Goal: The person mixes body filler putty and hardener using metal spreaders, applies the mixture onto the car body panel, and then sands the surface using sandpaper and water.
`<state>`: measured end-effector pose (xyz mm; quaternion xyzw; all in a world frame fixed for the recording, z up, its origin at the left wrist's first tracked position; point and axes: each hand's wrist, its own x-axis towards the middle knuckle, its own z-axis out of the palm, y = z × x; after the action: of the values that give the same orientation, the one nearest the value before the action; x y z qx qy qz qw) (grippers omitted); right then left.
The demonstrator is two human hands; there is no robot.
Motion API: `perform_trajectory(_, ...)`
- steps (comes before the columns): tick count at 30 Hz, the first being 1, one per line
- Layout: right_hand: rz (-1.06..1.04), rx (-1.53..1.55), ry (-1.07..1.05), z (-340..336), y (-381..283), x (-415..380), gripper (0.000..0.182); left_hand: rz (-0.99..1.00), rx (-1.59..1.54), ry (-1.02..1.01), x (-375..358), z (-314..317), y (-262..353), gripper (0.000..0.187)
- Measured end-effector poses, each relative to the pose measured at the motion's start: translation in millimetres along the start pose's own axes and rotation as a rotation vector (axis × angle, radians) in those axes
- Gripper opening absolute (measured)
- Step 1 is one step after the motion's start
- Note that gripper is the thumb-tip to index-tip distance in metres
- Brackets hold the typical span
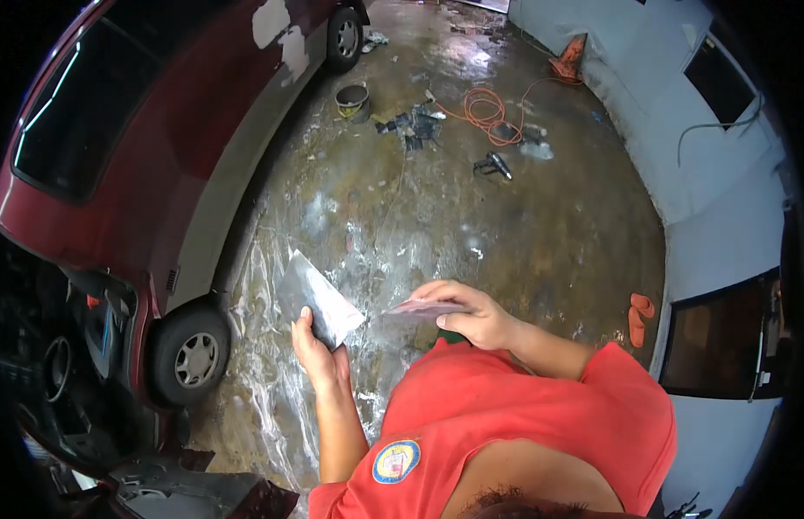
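My left hand [320, 350] grips a flat silvery-grey sheet [320, 298] by its lower edge, thumb on the face towards me. The sheet is tilted, with a pale, shiny right part. To the right, my right hand [471, 316] pinches a thin, flat reddish-grey piece [426, 307] between thumb and fingers. This piece is seen nearly edge-on and points left towards the sheet, with a small gap between the two. What the pieces are made of cannot be told.
A dark red van [173, 112] stands at the left. On the wet floor are a bucket [352, 102], dark scraps [415, 125], a heat gun or dryer [495, 165], an orange hose [484, 108], a cone [571, 59] and orange sandals [638, 320].
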<state>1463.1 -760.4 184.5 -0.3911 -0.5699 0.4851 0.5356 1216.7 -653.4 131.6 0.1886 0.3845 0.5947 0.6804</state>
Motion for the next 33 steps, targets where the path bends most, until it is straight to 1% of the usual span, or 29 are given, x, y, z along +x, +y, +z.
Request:
perform_trajectory(2, -0.233, -0.277, -0.010, -1, -8, 12, 0.055, -0.020, -0.009, -0.033, -6, 7, -5, 0.029)
perform_trajectory(3, -0.336, -0.407, -0.051, 1, -9, 19, 0.062, -0.020, -0.017, -0.076, -12, 18, -9, 0.031)
perform_trajectory(4, -0.384, -0.453, -0.088, 6, -12, 25, 0.063, -0.035, 0.007, -0.074, -23, 34, -9, 0.033)
perform_trajectory(5, -0.434, -0.499, -0.129, 14, -16, 28, 0.063, 0.000, -0.005, -0.090, -32, 47, -11, 0.034)
perform_trajectory(7, -0.536, -0.608, -0.191, 24, -11, 30, 0.066, 0.044, -0.017, -0.125, -36, 51, -14, 0.036)
perform_trajectory(10, -0.557, -0.629, -0.175, 22, 13, 31, 0.067, 0.126, 0.046, -0.073, -35, 46, -19, 0.038)
perform_trajectory(11, -0.494, -0.672, -0.147, 17, 34, 31, 0.055, 0.113, 0.025, -0.047, -37, 45, -18, 0.038)
perform_trajectory(14, -0.426, -0.787, -0.181, -16, 46, 38, 0.051, 0.045, 0.016, -0.094, -44, 32, -7, 0.039)
perform_trajectory(15, -0.446, -0.969, -0.223, -30, 35, 42, 0.051, 0.075, 0.077, -0.110, -45, 35, 0, 0.039)
perform_trajectory(16, -0.413, -0.980, -0.214, -39, 30, 48, 0.062, 0.102, 0.136, -0.122, -48, 40, 7, 0.040)
perform_trajectory(18, -0.371, -1.101, -0.209, -43, 4, 58, 0.059, 0.117, 0.284, -0.164, -51, 39, 10, 0.040)
perform_trajectory(20, -0.369, -1.204, -0.295, -28, -4, 68, 0.051, 0.234, 0.581, -0.238, -56, 39, 8, 0.038)
perform_trajectory(21, -0.375, -1.247, -0.345, -19, -3, 72, 0.047, 0.427, 0.810, -0.208, -62, 49, 14, 0.035)
perform_trajectory(24, -0.492, -1.119, -0.433, 6, 15, 56, 0.044, 0.512, 0.787, -0.096, -48, 44, 12, 0.034)
perform_trajectory(25, -0.484, -1.072, -0.462, 11, 16, 49, 0.041, 0.511, 0.784, -0.069, -47, 43, 12, 0.035)
perform_trajectory(28, -0.395, -1.023, -0.618, 5, 23, 40, 0.041, 0.600, 0.657, 0.037, -50, 47, 13, 0.037)
perform_trajectory(29, -0.352, -1.045, -0.628, -1, 26, 41, 0.044, 0.670, 0.667, 0.025, -47, 45, 16, 0.039)
perform_trajectory(32, -0.444, -0.896, -0.366, 0, 4, 46, 0.049, 0.610, 0.691, -0.001, -46, 50, 29, 0.035)
perform_trajectory(33, -0.547, -0.867, -0.369, 7, -15, 48, 0.055, 0.530, 0.584, -0.037, -44, 51, 27, 0.035)
